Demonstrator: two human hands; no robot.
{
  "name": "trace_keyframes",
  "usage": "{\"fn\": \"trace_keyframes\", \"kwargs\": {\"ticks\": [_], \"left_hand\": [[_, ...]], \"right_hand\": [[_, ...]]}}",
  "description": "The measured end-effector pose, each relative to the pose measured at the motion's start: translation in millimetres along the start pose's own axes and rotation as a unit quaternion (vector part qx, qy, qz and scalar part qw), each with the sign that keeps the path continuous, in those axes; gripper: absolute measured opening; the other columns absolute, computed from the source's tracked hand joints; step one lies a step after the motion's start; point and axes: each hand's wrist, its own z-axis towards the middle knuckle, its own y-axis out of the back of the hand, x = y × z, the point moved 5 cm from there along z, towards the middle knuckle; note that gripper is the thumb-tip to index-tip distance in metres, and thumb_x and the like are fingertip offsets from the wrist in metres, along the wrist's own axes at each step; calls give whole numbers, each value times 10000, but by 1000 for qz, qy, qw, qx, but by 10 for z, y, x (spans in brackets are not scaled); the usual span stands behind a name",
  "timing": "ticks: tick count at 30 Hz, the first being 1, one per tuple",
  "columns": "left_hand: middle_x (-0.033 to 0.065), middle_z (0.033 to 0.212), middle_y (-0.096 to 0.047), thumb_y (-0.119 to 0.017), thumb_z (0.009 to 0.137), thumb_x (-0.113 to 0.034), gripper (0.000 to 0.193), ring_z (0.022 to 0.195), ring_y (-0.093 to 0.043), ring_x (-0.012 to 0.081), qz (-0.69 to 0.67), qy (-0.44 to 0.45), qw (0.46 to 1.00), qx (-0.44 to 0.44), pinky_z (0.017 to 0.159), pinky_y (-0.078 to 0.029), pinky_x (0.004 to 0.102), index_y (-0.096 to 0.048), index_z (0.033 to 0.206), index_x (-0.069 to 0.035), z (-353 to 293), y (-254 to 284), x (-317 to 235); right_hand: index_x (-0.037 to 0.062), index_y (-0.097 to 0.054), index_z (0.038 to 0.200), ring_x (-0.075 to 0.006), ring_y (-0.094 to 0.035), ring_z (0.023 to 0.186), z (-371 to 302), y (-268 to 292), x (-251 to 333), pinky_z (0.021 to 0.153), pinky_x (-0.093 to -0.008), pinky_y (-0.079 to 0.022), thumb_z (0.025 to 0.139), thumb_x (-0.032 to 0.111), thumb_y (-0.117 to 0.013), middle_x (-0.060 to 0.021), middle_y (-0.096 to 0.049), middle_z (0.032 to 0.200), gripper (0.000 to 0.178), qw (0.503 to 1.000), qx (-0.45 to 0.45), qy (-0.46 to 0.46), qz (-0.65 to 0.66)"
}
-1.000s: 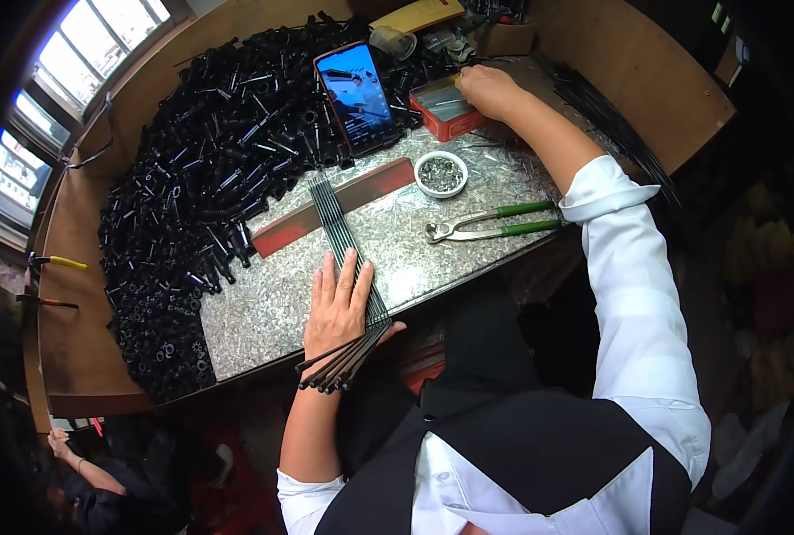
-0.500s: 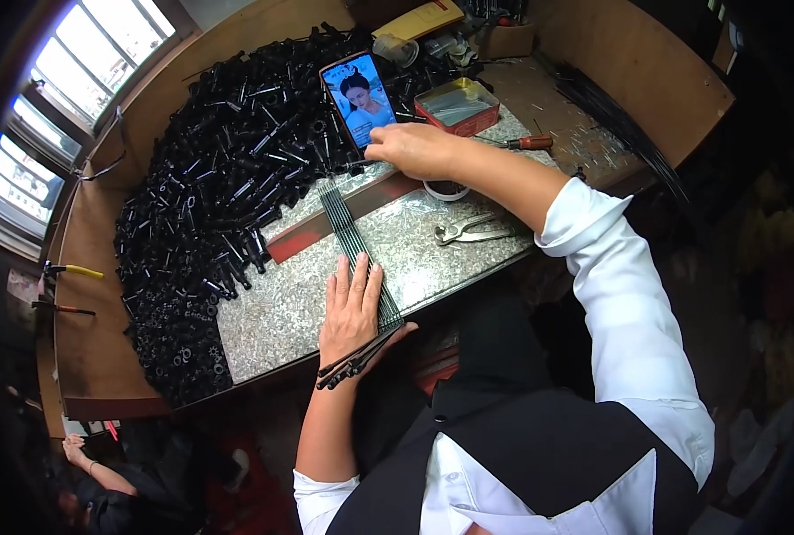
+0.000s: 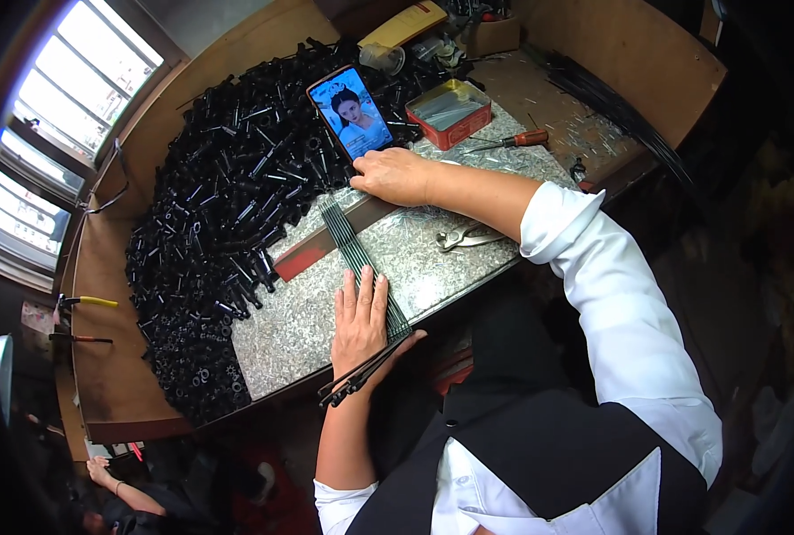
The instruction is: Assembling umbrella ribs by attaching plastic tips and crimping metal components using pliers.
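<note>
My left hand (image 3: 359,323) lies flat at the front edge of the worktop, its fingers stretched along a row of thin dark rods (image 3: 351,248). The rods' black thicker ends (image 3: 357,379) stick out over my wrist, and their far ends rest across a long flat bar (image 3: 301,256) with a reddish end. My right hand (image 3: 395,176) is closed beside the bar, at the lower edge of a phone (image 3: 348,111) with a lit screen. Its fingertips are curled away from view, so whatever they pinch is hidden. Metal pincers (image 3: 468,238) lie below my right forearm.
A big heap of black metal parts (image 3: 228,187) covers the left and back. A red tin (image 3: 450,116) of thin pins and a screwdriver (image 3: 529,138) lie behind my right arm. Black rods (image 3: 620,116) lie far right. Another person's hand (image 3: 101,471) shows lower left.
The view has shifted slightly. My right hand has drawn a little toward me and left, with its fingers still curled. My left hand stays flat on the rods.
</note>
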Motion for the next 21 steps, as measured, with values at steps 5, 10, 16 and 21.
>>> {"fn": "trace_keyframes", "kwargs": {"ticks": [5, 10, 16, 21], "left_hand": [[221, 1452, -318, -783, 637, -478, 961, 1366, -247, 414, 4, 2, 1000, -3, 1111, -226, 494, -381, 1355, 18, -13, 13, 4], [237, 1435, -338, -769, 649, -494, 971, 1358, -262, 418, 9, -3, 1000, -8, 1112, -226, 493, -370, 1351, 46, 5, -2, -9], [239, 1434, -339, -757, 655, -512, 993, 1355, -267, 420, 14, -10, 1000, -20, 1109, -236, 494, -346, 1361, 53, -21, -7, 9], [238, 1433, -341, -761, 650, -510, 999, 1351, -273, 424, 13, -11, 1000, -18, 1106, -241, 500, -343, 1363, 52, -10, -19, 3]], "right_hand": [[57, -637, 841, -280, -611, 915, 39, -29, 14, 757, -393, -523, 826, 138, -515, -125, -592, 928, 147, 1000, 2, 5, -7], [68, -604, 875, -271, -593, 927, 20, -58, -7, 758, -389, -511, 821, 124, -516, -110, -567, 929, 117, 1000, 14, 3, -14], [68, -613, 878, -271, -592, 927, 37, -37, 37, 767, -388, -508, 818, 126, -520, -113, -568, 932, 124, 1000, 7, 17, -17], [72, -625, 901, -267, -593, 922, 9, -56, -16, 767, -390, -509, 816, 123, -524, -111, -573, 943, 142, 1000, 9, -5, -18]]}}
